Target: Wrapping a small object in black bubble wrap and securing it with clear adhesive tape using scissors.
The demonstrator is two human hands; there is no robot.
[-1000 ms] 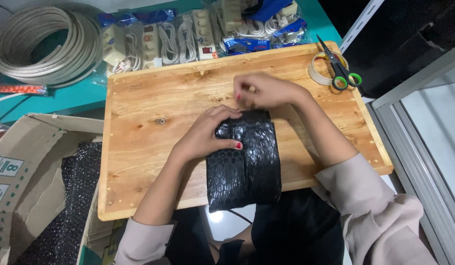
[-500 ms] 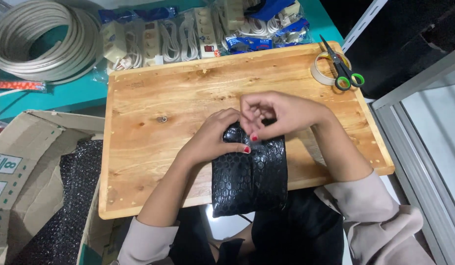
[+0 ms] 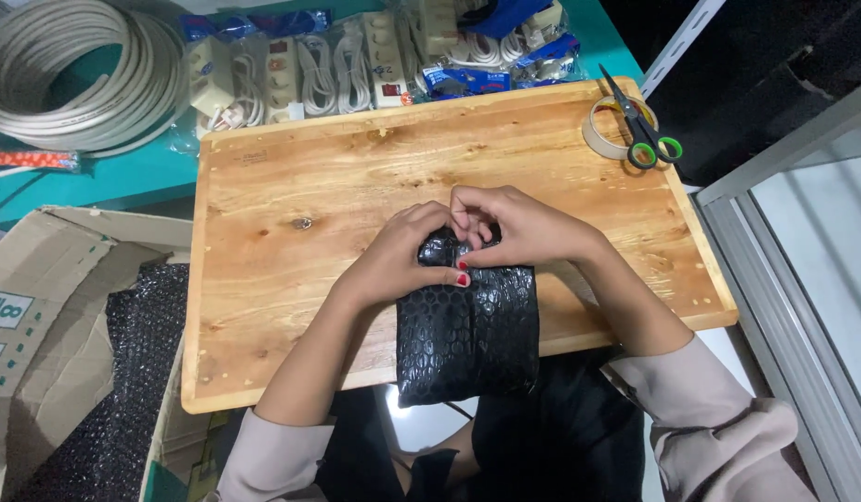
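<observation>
A: Item in hand?
B: Black bubble-wrap pouch (image 3: pixel 467 339), glossy, embossed with a honeycomb cell pattern. Roughly rectangular, lying flat at lower centre of the frame.

A: Position on the support?
B: Upper part resting on the wooden board (image 3: pixel 291 279); lower edge overhanging the board's near rim, above a dark lap.

A: Condition of the top end?
B: Crumpled and folded over, bunched under the fingers. Rest of the surface smooth, with light reflections across the cells.

A: State of the hands?
B: Left hand (image 3: pixel 402 265) closed narrowly on the pouch's upper left corner, thumb pressed flat on the fold. Right hand (image 3: pixel 519 228) curled over the upper edge, fingers tucked down onto the bunched material. Both touching each other at the fold.

A: Surroundings?
B: Scissors (image 3: pixel 639 125) with green handles lying across a tape roll (image 3: pixel 602 130), upper right of the board. Coiled white cable (image 3: pixel 68 74) at upper left on the teal table (image 3: pixel 124 177). Packaged power strips (image 3: pixel 309 70) along the top edge. Cardboard box (image 3: pixel 49 307) at lower left, with black bubble wrap (image 3: pixel 124 390) beside it.
</observation>
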